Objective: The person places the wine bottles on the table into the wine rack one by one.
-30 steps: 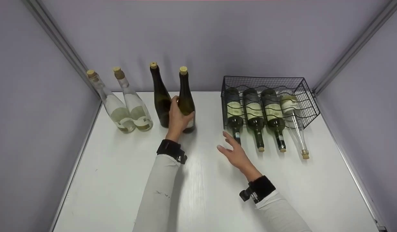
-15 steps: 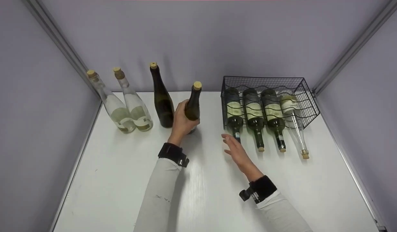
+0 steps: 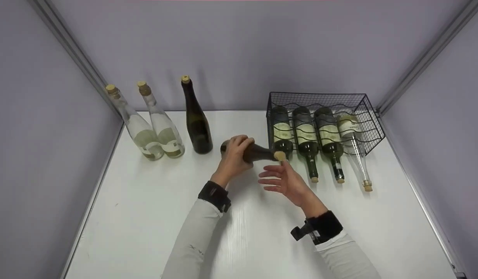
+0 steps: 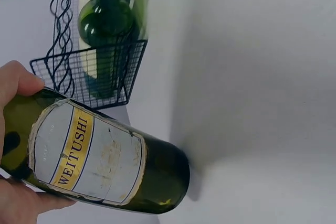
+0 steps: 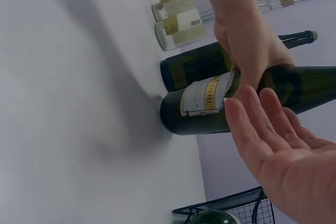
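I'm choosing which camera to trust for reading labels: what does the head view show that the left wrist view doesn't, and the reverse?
Only the head view shows the two upright clear bottles, the upright dark bottle and the cork of the held bottle.

Only the left wrist view shows that bottle's label, with WEITUSHI readable.

Both show the left hand gripping the held bottle, and the wire rack with bottles in it.

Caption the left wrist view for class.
Left-hand fingers grip a green glass bottle labelled WEITUSHI near a black wire rack.
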Demonstrator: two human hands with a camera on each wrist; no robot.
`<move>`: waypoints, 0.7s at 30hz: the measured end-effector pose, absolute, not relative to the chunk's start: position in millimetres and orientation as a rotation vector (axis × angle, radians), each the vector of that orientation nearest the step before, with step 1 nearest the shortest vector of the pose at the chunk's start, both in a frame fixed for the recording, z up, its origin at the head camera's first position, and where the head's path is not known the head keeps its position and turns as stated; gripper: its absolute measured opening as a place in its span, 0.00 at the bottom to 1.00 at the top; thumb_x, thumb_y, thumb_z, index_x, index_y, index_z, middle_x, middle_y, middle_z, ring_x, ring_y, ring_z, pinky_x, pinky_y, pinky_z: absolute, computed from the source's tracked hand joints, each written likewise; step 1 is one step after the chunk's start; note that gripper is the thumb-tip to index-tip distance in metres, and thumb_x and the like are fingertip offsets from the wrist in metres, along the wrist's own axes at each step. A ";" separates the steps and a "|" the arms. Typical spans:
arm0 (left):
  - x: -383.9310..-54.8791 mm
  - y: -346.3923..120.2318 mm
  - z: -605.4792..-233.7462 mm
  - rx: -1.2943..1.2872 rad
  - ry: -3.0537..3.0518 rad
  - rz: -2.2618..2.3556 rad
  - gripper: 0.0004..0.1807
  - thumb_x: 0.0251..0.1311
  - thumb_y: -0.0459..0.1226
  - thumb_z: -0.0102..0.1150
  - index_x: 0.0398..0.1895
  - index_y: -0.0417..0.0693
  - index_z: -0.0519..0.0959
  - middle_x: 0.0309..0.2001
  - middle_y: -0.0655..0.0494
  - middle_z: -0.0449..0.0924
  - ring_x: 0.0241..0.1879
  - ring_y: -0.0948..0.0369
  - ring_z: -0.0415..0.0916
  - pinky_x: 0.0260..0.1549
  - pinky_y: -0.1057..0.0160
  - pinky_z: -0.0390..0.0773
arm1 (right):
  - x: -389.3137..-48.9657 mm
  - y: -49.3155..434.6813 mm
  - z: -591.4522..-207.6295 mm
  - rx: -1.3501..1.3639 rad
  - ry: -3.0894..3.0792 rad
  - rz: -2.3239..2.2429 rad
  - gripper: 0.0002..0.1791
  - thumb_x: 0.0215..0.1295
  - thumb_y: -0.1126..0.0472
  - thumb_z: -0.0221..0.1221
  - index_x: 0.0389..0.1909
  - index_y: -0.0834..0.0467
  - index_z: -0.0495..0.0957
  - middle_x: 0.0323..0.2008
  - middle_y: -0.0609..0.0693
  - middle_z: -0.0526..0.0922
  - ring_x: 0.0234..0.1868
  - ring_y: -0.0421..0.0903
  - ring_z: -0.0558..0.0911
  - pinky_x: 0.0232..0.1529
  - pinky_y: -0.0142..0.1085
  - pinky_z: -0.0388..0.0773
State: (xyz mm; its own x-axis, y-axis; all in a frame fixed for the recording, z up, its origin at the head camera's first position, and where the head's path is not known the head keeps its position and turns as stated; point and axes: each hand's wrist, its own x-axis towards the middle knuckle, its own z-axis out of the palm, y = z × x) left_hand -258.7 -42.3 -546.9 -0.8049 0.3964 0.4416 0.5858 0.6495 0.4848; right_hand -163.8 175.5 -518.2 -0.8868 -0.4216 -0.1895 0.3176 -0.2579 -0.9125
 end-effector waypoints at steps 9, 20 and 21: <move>-249.7 -35.8 -555.7 -1.001 -2.522 -0.727 0.40 0.35 0.33 0.78 0.59 0.53 0.76 0.56 0.48 0.72 0.59 0.45 0.67 0.58 0.32 0.63 | -162.7 187.6 -508.8 -0.131 1.310 -2.158 0.50 0.69 0.29 0.41 0.72 0.69 0.54 0.54 0.67 0.78 0.59 0.65 0.76 0.56 0.58 0.73; -235.5 -29.5 -564.8 -1.152 -2.586 -0.420 0.38 0.38 0.35 0.79 0.58 0.64 0.78 0.59 0.51 0.72 0.63 0.48 0.65 0.61 0.31 0.56 | -153.8 193.0 -516.3 0.032 1.403 -1.937 0.45 0.74 0.33 0.39 0.63 0.75 0.62 0.47 0.62 0.81 0.50 0.57 0.83 0.48 0.52 0.80; -234.4 -29.0 -565.1 -1.159 -2.594 -0.397 0.38 0.39 0.35 0.79 0.58 0.65 0.78 0.59 0.51 0.72 0.63 0.48 0.65 0.62 0.31 0.56 | -152.8 193.1 -517.0 0.033 1.419 -1.918 0.43 0.74 0.34 0.41 0.63 0.73 0.62 0.47 0.62 0.81 0.49 0.57 0.83 0.46 0.50 0.81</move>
State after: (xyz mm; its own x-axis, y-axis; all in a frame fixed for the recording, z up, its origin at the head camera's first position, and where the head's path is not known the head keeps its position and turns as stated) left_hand -234.4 -29.0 -565.1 -0.6427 0.6798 0.3533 0.7544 0.6421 0.1367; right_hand -152.8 193.1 -517.0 -0.7276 -0.5368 -0.4271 0.5653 -0.1165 -0.8166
